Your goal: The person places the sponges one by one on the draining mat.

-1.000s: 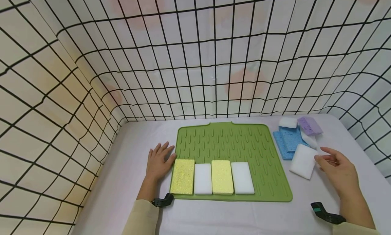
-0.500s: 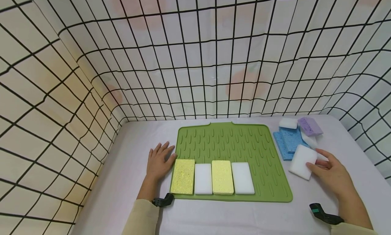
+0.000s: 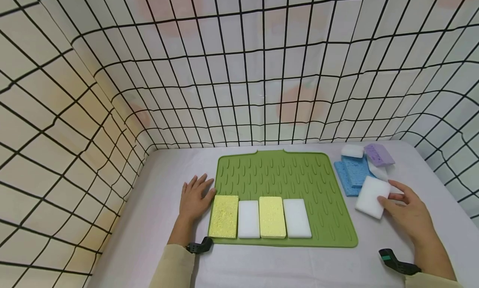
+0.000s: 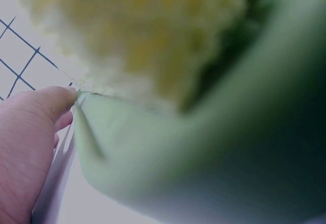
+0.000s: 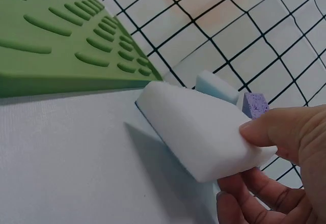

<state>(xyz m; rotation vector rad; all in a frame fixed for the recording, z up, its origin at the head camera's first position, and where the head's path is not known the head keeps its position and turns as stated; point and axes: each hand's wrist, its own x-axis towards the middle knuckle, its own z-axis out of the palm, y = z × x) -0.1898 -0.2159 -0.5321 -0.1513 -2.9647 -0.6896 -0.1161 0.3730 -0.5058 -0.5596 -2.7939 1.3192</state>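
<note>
My right hand pinches a white sponge, thumb on its upper face and fingers beneath. In the right wrist view the white sponge is tilted, with a thin blue line along its lower edge and a shadow under it. My left hand rests with spread fingers at the left edge of a green ridged mat; its thumb touches the mat's rim. Along the mat's front lie a yellow sponge, a white sponge, a paler yellow sponge and another white sponge, side by side.
Beyond my right hand, overlapping blue sponges, a small white sponge and a purple sponge form a loose pile. Black wire grid borders the white table at the back and both sides.
My right hand has moved a little left, from the white sponge's edge to a grip with the thumb on top. The sponge has shifted only slightly. My left hand stays where it was.
</note>
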